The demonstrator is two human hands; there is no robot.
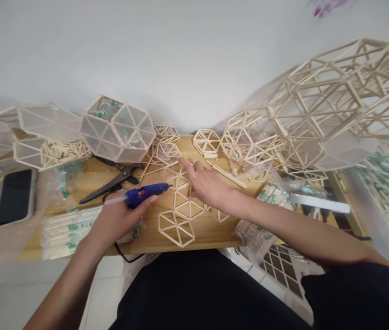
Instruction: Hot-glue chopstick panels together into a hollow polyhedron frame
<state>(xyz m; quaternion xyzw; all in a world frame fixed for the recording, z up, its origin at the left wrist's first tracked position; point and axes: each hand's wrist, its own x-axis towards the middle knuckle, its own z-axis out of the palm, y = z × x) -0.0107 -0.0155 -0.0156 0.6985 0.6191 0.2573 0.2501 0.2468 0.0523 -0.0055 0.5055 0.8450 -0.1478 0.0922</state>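
My left hand (117, 220) grips a blue glue gun (144, 193) with its nozzle pointing right, a clear glue stick poking out of its back. My right hand (205, 183) lies flat, fingers stretched out, on a row of flat hexagon frames (177, 227) made of thin wooden sticks on the wooden table (211, 231). The index finger points toward the far frames. The glue gun's tip is just left of the frame under my right hand.
Black pliers (112, 183) lie left of the frames. A black phone (14, 196) rests at far left. Packs of sticks (65, 229) lie at the near left edge. A paneled polyhedron (118, 128) and tall stick lattices (335, 105) line the back and right.
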